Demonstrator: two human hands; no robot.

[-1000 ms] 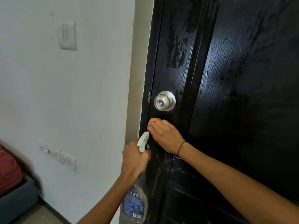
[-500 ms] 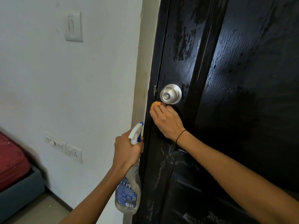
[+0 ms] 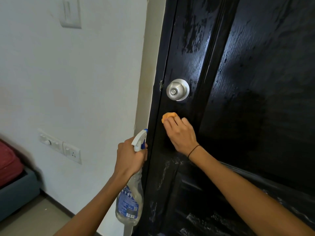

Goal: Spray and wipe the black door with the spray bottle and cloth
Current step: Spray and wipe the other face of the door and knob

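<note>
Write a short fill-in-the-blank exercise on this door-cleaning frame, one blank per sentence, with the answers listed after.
1. The right hand presses an ____ cloth against the black door.
2. The cloth sits directly ____ the silver doorknob.
3. The spray bottle is gripped by the ____ hand.
4. The bottle's label is mainly ____.

Answers: orange; below; left; blue

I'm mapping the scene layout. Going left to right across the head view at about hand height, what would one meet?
Red cushion → wall socket panel → left hand gripping the spray bottle → orange cloth under the right hand → black door.
</note>
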